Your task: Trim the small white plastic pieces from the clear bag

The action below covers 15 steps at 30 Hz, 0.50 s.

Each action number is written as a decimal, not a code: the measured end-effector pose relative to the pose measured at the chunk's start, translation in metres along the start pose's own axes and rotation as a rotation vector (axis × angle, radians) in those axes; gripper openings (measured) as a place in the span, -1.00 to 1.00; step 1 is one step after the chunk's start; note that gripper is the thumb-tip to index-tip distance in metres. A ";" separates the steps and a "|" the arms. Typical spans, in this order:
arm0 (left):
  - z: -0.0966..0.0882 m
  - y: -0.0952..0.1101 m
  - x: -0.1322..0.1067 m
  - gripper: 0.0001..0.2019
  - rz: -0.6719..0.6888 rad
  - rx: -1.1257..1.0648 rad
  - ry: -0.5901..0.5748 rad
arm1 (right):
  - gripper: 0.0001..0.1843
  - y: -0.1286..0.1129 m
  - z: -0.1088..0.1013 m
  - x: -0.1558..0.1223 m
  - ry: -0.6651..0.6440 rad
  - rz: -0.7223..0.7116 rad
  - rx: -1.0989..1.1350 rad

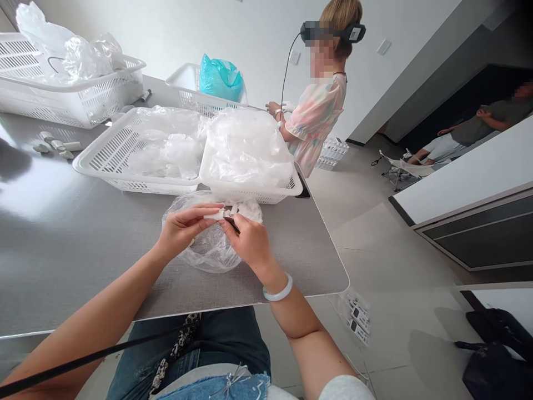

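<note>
My left hand (183, 226) pinches a small white tube-like piece (215, 215) between thumb and fingers. Close against its right end, my right hand (252, 240) is closed on a small dark, flat-looking object (232, 223), whose kind I cannot make out. Both hands are just above a clear plastic bag (210, 253) spread on the grey table (104, 244). More white pieces (250, 210) show in the bag behind my right fingers. Much of what lies between the fingertips is hidden.
Beyond the bag stand white baskets, one (102, 158) and another (266, 194), filled with clear plastic bags. Farther back are a heaped basket (95, 100) and one with a turquoise bag (220, 78). Small white pieces (58, 144) lie left. A co-worker (318, 111) stands beyond the table's corner.
</note>
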<state>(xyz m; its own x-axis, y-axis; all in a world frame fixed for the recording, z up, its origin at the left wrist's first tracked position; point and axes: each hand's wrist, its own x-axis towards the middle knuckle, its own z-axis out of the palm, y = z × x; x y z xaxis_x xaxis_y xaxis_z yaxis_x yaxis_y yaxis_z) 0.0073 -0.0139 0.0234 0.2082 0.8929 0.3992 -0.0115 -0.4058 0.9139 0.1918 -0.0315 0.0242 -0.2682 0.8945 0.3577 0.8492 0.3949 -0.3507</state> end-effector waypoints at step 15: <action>0.000 -0.008 -0.002 -0.90 0.277 0.344 0.092 | -0.39 -0.003 -0.001 0.001 0.017 0.054 0.060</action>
<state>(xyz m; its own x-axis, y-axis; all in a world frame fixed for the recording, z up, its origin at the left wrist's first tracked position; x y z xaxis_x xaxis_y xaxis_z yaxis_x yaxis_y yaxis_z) 0.0066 -0.0122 0.0157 0.1547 0.7489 0.6444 0.2748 -0.6591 0.7000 0.1898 -0.0323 0.0267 -0.2142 0.9114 0.3513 0.8334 0.3581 -0.4210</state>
